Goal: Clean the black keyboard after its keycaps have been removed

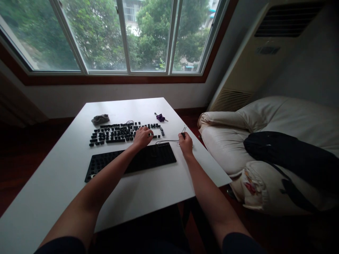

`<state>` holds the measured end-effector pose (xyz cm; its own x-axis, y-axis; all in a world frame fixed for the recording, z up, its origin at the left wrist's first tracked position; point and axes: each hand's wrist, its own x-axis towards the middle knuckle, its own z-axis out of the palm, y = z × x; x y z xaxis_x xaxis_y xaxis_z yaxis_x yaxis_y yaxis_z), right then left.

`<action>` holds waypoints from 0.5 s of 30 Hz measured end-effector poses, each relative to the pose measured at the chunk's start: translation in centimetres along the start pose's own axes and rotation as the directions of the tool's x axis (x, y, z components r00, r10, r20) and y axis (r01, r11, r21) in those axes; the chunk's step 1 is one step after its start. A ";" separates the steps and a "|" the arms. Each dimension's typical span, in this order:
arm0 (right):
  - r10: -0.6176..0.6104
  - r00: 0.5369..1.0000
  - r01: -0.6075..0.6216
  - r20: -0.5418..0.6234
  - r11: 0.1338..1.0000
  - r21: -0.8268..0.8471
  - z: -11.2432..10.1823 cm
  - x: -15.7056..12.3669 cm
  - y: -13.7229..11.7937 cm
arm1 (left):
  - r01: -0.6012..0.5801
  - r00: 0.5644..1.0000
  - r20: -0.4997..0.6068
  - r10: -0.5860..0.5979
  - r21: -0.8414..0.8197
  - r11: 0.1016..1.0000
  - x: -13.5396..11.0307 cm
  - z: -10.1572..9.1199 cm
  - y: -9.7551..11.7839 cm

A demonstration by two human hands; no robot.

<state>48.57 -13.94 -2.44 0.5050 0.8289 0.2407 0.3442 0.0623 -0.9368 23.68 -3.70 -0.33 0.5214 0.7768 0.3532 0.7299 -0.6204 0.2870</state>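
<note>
My left hand is over the right part of a spread of loose black keycaps, its fingers curled in and thumb and forefinger close together. A dark bit shows at the fingertips, too small to make out. My right hand is closed around the dark handle of a wire keycap puller, whose thin wires point up and away. Between my arms and the keycaps lies a black keyboard, partly covered by my left forearm. Its cable runs toward my right hand.
On the white table, a grey cloth lies behind the keycaps at left, and a small purple item at right. A cream sofa with a dark bag stands right of the table. A window is ahead.
</note>
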 end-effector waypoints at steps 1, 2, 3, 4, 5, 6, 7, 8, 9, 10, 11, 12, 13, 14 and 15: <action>-0.030 0.998 0.024 -0.053 0.994 -0.110 0.1 0.2 0.4 | -0.014 1.000 0.008 0.014 -0.011 1.000 -1.3 -0.7 -0.5; -0.067 0.995 0.049 -0.079 0.977 -0.209 0.4 0.3 0.8 | -0.033 0.999 0.018 0.034 -0.023 0.999 -2.8 -1.5 -1.1; -0.105 0.991 0.076 -0.086 0.952 -0.296 0.8 0.3 1.2 | -0.054 0.998 0.032 0.055 -0.036 0.998 -4.4 -2.1 -1.7; -0.143 0.987 0.108 -0.071 0.925 -0.365 1.2 0.4 1.6 | -0.079 0.995 0.061 0.082 -0.051 0.996 -6.0 -2.8 -2.3; -0.167 0.985 0.131 -0.049 0.898 -0.420 1.7 0.4 2.0 | -0.104 0.989 0.094 0.110 -0.064 0.992 -7.7 -3.4 -2.9; -0.161 0.987 0.132 -0.026 0.879 -0.459 2.1 0.4 2.3 | -0.134 0.981 0.134 0.144 -0.078 0.988 -9.4 -4.0 -3.4; -0.128 0.992 0.110 -0.004 0.867 -0.486 2.5 0.4 2.6 | -0.163 0.969 0.173 0.177 -0.091 0.982 -11.0 -4.6 -4.0; -0.085 0.996 0.081 0.014 0.858 -0.508 2.9 0.4 2.7 | -0.187 0.958 0.200 0.204 -0.101 0.977 -12.5 -5.1 -4.5; -0.049 0.998 0.055 0.026 0.847 -0.529 3.3 0.3 2.8 | -0.205 0.950 0.218 0.224 -0.105 0.973 -13.9 -5.5 -5.0; -0.031 0.999 0.044 0.032 0.834 -0.550 3.6 0.2 2.8 | -0.224 0.941 0.233 0.244 -0.107 0.969 -15.0 -6.0 -5.5; -0.031 0.999 0.046 0.036 0.819 -0.572 4.0 0.0 2.8 | -0.242 0.935 0.242 0.261 -0.107 0.964 -16.0 -6.4 -5.9; -0.040 0.998 0.055 0.038 0.803 -0.593 4.4 -0.2 2.7 | -0.256 0.929 0.247 0.274 -0.104 0.961 -16.7 -6.7 -6.4; -0.051 0.998 0.067 0.043 0.787 -0.614 4.8 -0.5 2.5 | -0.265 0.926 0.249 0.282 -0.100 0.959 -17.3 -7.0 -6.8; -0.061 0.997 0.080 0.052 0.770 -0.633 5.2 -0.7 2.3 | -0.270 0.926 0.249 0.285 -0.094 0.958 -17.7 -7.2 -7.2; -0.076 0.995 0.099 0.064 0.752 -0.651 5.6 -1.0 2.0 | -0.270 0.927 0.246 0.283 -0.088 0.959 -17.9 -7.5 -7.6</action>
<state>44.36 -11.51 -6.00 0.4262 0.8555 0.2942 0.8244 -0.2333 -0.5157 5.47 -13.74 -2.21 0.7990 0.5707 0.1892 0.5202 -0.8140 0.2586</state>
